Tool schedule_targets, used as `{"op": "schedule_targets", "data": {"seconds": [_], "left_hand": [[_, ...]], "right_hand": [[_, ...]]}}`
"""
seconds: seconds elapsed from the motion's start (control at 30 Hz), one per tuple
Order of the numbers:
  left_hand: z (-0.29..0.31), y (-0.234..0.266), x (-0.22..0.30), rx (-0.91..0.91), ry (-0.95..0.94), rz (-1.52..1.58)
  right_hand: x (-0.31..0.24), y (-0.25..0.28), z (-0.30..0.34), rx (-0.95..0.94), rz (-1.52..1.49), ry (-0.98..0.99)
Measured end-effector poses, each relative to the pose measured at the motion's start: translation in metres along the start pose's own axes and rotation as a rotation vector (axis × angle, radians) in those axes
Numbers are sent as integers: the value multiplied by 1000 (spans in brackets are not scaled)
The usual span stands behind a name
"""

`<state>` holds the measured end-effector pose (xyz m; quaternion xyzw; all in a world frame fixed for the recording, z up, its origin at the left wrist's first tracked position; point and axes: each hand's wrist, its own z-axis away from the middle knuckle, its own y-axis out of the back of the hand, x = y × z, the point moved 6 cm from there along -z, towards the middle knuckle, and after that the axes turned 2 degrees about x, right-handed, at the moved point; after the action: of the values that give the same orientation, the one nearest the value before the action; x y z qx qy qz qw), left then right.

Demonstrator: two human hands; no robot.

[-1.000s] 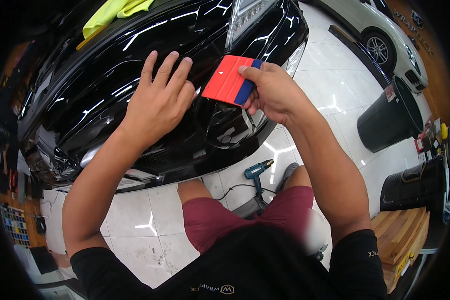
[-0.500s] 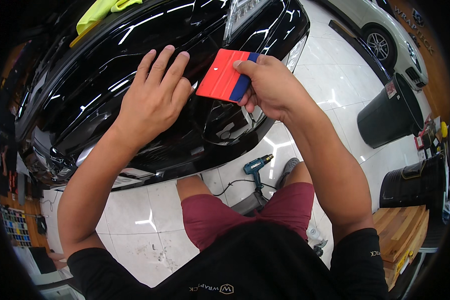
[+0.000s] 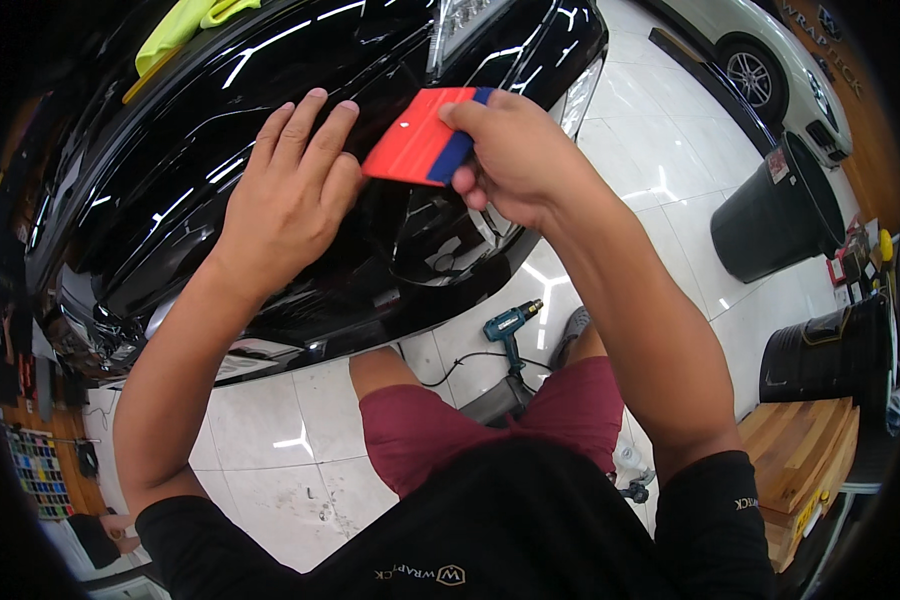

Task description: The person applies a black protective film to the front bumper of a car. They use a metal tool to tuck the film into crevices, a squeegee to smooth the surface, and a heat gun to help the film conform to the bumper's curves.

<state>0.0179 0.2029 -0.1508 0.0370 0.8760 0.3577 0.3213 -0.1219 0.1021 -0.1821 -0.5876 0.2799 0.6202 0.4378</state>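
In front of me is the glossy black front of a car [image 3: 180, 180], its bumper curving toward my legs. My left hand [image 3: 292, 195] lies over the black surface with its fingers stretched out and holds nothing. My right hand [image 3: 505, 155] grips a red squeegee [image 3: 407, 135] with a dark blue edge strip, thumb on top and fingers beneath. The squeegee's free end is close beside my left hand's fingers. Whether it touches the car cannot be told. A clear headlight [image 3: 460, 35] sits beyond my right hand.
A teal heat gun [image 3: 512, 328] with a black cord stands below the bumper between my legs. A yellow-green cloth [image 3: 180, 35] lies on the car at the far left. To the right are a dark bin [image 3: 770, 215], a black drum [image 3: 820, 355], a wooden box [image 3: 795, 445] and a white car [image 3: 790, 50].
My right hand has moved a little left with the squeegee, which is now slightly tilted and blurred. My left hand has shifted slightly left as well.
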Motion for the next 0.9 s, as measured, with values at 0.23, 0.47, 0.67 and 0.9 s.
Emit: {"op": "schedule_targets", "data": {"seconds": [0.23, 0.47, 0.67, 0.9], "left_hand": [[-3, 1, -2, -4, -5, -10], [-4, 0, -2, -8, 11, -20], [0, 0, -1, -7, 20, -17], [2, -4, -1, 9, 31, -18]], "right_hand": [[-2, 10, -2, 3, -11, -35], [-5, 17, -9, -7, 54, 5], [-3, 17, -10, -33, 89, -6], [-4, 19, -12, -26, 134, 29]]}}
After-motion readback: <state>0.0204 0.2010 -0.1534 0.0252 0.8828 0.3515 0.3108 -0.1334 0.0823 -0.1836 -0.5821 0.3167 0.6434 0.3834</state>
